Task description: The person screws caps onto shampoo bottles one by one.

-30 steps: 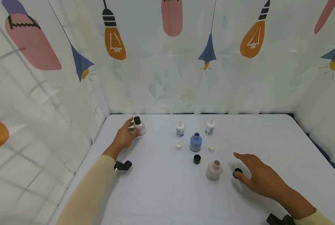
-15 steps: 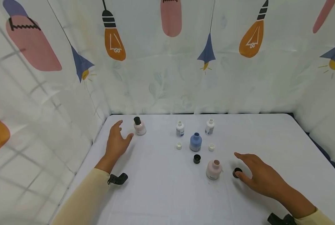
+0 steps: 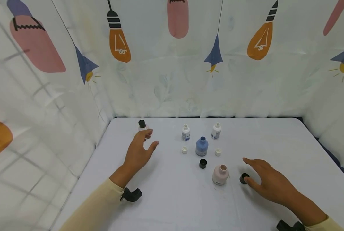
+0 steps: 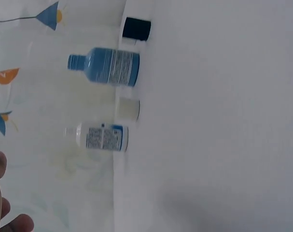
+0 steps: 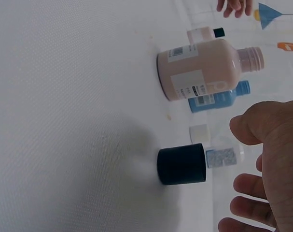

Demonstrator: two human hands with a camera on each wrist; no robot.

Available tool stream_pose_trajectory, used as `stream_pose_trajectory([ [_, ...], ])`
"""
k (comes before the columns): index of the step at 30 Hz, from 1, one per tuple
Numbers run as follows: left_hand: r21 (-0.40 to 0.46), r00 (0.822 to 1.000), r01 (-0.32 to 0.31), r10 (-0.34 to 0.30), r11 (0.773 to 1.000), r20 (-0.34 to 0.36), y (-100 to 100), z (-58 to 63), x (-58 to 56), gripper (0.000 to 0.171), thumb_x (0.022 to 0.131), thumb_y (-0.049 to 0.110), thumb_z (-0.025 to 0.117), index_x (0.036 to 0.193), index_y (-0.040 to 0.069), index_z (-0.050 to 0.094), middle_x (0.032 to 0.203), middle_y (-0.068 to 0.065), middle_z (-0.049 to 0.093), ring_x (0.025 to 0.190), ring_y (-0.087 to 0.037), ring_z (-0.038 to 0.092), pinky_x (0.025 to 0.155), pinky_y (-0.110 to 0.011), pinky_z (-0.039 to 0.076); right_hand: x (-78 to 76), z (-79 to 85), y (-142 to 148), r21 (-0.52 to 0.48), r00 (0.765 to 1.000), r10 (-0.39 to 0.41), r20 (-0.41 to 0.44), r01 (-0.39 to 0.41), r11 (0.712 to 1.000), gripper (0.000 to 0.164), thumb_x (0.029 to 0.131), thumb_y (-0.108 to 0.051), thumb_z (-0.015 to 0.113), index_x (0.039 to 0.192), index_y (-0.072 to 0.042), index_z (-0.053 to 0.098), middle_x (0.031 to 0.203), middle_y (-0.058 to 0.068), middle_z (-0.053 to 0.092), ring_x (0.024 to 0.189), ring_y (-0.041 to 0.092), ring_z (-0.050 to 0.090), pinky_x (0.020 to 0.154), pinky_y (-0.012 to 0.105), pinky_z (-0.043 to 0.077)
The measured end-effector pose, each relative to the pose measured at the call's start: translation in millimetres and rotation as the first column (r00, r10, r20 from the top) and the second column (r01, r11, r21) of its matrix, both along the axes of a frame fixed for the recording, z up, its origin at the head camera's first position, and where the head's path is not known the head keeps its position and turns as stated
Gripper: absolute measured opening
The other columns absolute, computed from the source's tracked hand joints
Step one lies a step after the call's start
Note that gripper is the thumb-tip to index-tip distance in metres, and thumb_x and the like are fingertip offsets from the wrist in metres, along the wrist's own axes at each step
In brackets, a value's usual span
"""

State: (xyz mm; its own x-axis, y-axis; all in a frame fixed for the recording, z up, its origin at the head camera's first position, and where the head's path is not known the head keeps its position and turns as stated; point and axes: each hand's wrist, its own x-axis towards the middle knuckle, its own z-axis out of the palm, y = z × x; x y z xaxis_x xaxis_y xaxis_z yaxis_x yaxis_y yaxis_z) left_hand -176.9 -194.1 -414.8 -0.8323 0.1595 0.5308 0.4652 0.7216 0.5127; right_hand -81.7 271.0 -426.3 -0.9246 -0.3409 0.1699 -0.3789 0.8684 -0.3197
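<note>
My left hand [image 3: 138, 152] hovers over the left of the table with thumb and fingers spread and nothing in its grasp. Behind its fingers stands a capped pink bottle [image 3: 142, 124], its body partly hidden. On the right, my right hand [image 3: 271, 179] is held with fingers apart beside a black cap [image 5: 182, 164], which stands on the table. The right wrist view shows a gap between that cap and the thumb [image 5: 255, 123]. Just left of the cap stands an uncapped pink bottle [image 3: 220, 175].
An uncapped blue bottle [image 3: 202, 147] stands mid-table, a second black cap [image 3: 202, 163] before it. Farther back are two small open white bottles, one left [image 3: 185, 133] and one right [image 3: 216, 131]. Two white caps, left [image 3: 184, 150] and right [image 3: 218, 152], lie nearer. A printed curtain [image 3: 172, 86] hangs behind.
My left hand let go of the capped pink bottle, drew back left, then moved right and nearer, in front of it. The bottle stayed in place. My right hand is almost still.
</note>
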Motion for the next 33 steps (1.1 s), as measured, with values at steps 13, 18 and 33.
stream_pose_trajectory([
  [13,0.095,0.898,0.318,-0.332,0.943,0.289,58.8,3.8,30.6,0.064,0.088,0.018,0.084,0.143,0.009,0.052,0.134,-0.008,0.062,0.117,-0.022,0.063,0.09,-0.04,0.057,-1.4,-2.9,1.3,-0.001,1.0,-0.01,0.01,0.01,1.0,0.067,0.092,-0.028,0.079,0.15,-0.013,0.049,0.137,0.017,0.056,0.124,0.038,0.056,0.082,0.055,0.056],
  [18,0.192,0.807,0.394,-0.438,0.899,0.397,69.5,6.4,34.2,0.069,0.089,0.014,0.083,0.148,0.012,0.049,0.143,-0.011,0.057,0.118,-0.034,0.064,0.091,-0.044,0.056,-0.4,-3.2,2.1,-0.012,1.0,-0.012,0.005,0.012,1.0,0.067,0.091,-0.027,0.079,0.149,-0.012,0.05,0.137,0.016,0.057,0.124,0.037,0.056,0.082,0.054,0.056],
  [33,0.189,0.725,0.469,-0.498,0.863,0.475,92.0,4.1,40.5,0.072,0.089,0.014,0.083,0.151,0.017,0.046,0.147,0.0,0.055,0.113,-0.031,0.068,0.089,-0.034,0.057,-0.3,-2.5,0.3,0.003,1.0,-0.013,0.026,0.013,1.0,0.067,0.093,-0.032,0.078,0.15,-0.013,0.049,0.137,0.017,0.056,0.124,0.038,0.056,0.083,0.057,0.055],
])
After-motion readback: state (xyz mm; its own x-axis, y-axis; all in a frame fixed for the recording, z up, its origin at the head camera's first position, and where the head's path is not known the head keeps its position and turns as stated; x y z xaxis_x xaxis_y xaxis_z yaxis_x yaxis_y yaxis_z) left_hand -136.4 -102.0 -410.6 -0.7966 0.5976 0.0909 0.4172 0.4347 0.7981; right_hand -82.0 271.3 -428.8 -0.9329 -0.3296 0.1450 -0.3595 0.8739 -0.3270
